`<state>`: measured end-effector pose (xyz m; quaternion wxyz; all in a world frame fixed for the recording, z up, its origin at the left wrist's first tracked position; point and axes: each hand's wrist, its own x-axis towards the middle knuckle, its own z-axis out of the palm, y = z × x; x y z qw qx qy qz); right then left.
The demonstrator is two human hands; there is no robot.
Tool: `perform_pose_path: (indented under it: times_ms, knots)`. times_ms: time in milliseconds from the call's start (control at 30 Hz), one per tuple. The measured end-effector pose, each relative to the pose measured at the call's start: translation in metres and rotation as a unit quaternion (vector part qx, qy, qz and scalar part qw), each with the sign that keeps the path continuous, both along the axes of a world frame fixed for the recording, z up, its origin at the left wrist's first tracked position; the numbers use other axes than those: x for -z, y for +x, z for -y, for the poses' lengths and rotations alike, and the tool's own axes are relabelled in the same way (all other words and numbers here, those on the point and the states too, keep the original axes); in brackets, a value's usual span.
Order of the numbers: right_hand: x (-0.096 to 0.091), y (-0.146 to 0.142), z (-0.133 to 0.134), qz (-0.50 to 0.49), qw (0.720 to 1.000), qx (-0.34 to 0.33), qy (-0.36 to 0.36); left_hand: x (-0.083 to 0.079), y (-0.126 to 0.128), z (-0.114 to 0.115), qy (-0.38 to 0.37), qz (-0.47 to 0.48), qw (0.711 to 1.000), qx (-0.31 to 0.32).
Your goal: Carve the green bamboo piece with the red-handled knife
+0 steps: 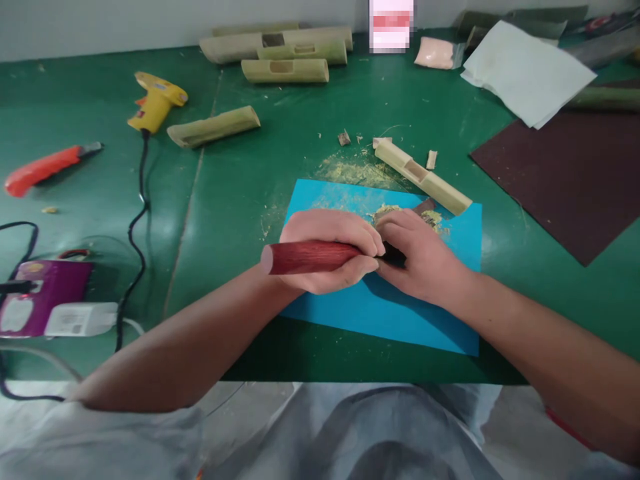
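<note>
My left hand [325,277] is wrapped round a thick, reddish-brown wooden handle [313,257], whose pale round end points left. Whatever the handle leads into disappears between my hands. Close against it, my right hand [425,257] is closed with its fingers curled around something dark that I cannot make out. Both are above a blue sheet [425,327]. Behind my right fingers lie pale shavings [435,219] and a dark brown strip [425,207], partly covered. A split bamboo piece with a notch [445,190] rests across the sheet's upper right edge.
Farther left are a bamboo tube [215,127], a yellow glue gun [156,100] with a black cord and a red utility knife [45,169]. A purple box [60,277] stands lower left. Cut bamboo pieces [285,71] line the back. White paper [525,73] overlaps a dark brown sheet [570,180].
</note>
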<state>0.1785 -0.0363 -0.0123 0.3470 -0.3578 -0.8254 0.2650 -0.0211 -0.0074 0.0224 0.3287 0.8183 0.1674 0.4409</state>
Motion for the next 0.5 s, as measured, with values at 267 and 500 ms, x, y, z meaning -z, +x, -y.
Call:
perform_pose_path:
  times_ms: [267, 500]
  knots:
    - [-0.003, 0.001, 0.000, 0.003, 1.000, -0.001, -0.008, 0.003, 0.002, 0.003, 0.024, 0.053, 0.997, -0.057]
    - [-0.002, 0.002, 0.001, 0.007, 1.000, -0.001, 0.005, 0.015, -0.002, 0.004, 0.070, 0.109, 0.986, -0.101]
